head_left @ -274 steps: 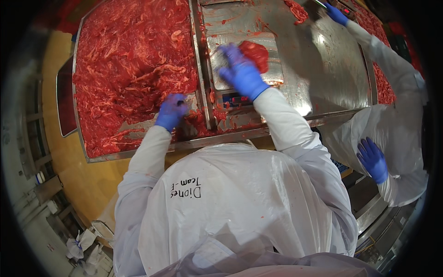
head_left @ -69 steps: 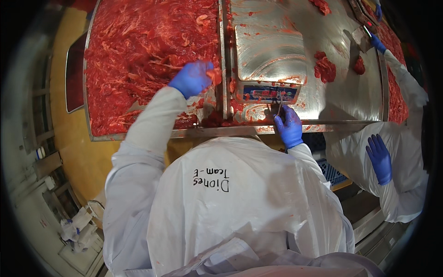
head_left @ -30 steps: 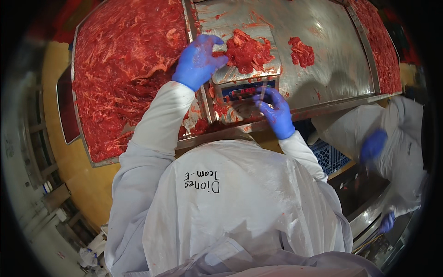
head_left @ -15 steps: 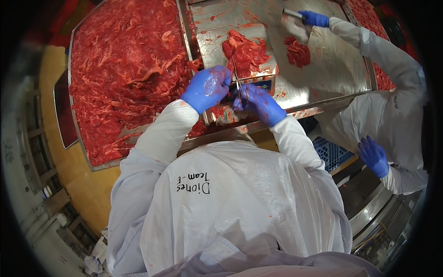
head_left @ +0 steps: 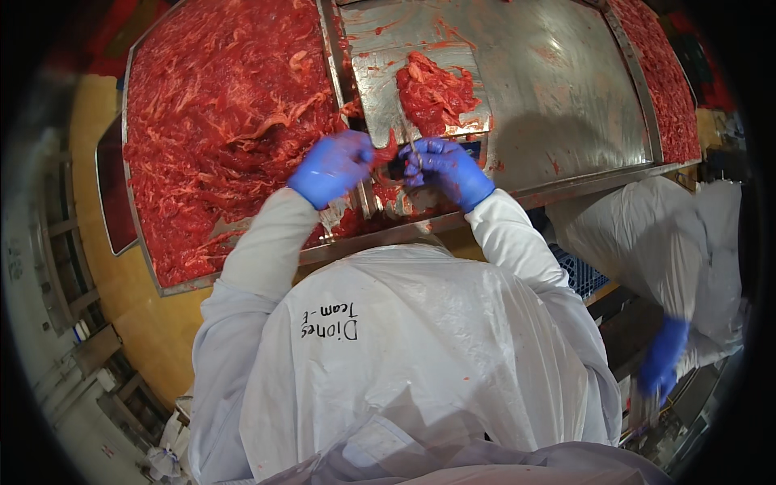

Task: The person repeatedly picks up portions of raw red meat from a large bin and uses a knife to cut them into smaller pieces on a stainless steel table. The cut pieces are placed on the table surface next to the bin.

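Observation:
My right hand point(head_left: 454, 171), in a blue glove, is closed round the handles of a pair of scissors point(head_left: 411, 142), blades pointing away from me. Just left of them, a strip of red meat point(head_left: 386, 150) hangs at the fingertips of my gloved left hand point(head_left: 331, 168), which is closed on it and slightly blurred. Beyond the scissors lies a pile of raw meat point(head_left: 436, 93) on a square steel plate point(head_left: 376, 77), with a dark panel partly showing under its near edge.
A large tray of raw meat point(head_left: 226, 137) fills the left side, its raised metal rim point(head_left: 333, 65) beside my left hand. A steel worktop point(head_left: 566, 105) extends right to another tray of meat point(head_left: 659, 73). A co-worker's gloved hand point(head_left: 664, 360) is at the lower right, beyond a blue crate point(head_left: 584, 275).
My left hand has moved left, away from the pile, with a strip of meat. The co-worker has withdrawn from the worktop, and the small meat portion there is gone.

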`<state>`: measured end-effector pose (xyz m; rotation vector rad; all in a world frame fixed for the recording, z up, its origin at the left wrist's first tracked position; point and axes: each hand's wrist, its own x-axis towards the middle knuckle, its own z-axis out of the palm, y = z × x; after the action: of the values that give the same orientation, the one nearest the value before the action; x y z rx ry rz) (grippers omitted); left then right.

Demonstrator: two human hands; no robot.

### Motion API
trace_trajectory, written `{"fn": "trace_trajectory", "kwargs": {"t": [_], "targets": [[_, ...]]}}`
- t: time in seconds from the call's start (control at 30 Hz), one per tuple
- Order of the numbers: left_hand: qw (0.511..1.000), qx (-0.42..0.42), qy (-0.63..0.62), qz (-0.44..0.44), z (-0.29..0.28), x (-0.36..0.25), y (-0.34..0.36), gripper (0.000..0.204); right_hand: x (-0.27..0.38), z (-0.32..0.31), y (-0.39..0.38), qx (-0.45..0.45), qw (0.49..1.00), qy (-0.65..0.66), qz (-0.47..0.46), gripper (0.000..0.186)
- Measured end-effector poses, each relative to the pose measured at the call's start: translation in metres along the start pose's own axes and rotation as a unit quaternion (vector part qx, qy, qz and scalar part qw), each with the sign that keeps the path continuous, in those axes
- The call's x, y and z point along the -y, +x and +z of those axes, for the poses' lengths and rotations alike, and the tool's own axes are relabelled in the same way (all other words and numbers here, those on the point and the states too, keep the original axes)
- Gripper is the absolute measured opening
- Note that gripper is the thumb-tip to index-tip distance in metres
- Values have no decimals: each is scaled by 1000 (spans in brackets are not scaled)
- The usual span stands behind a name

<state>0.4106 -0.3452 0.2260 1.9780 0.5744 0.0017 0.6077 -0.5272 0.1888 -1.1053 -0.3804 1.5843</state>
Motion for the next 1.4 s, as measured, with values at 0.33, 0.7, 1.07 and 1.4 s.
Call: {"fn": "trace_trajectory", "kwargs": {"t": [0.33,0.7,1.07,1.4], "targets": [[920,-319,205,-103,-65,125,-30,40,-6,-56,-95,-61,996,-60,19,37],[926,-91,309,196,47,-33,58,23,31,-56,-37,-43,991,-113,-53,29],[937,-153,279,145,34,-27,49,13,35,-43,-27,85,992,-96,8,33],[928,-199,256,185,15,11,23,12,20,-17,-5,-3,999,25,39,29]]}}
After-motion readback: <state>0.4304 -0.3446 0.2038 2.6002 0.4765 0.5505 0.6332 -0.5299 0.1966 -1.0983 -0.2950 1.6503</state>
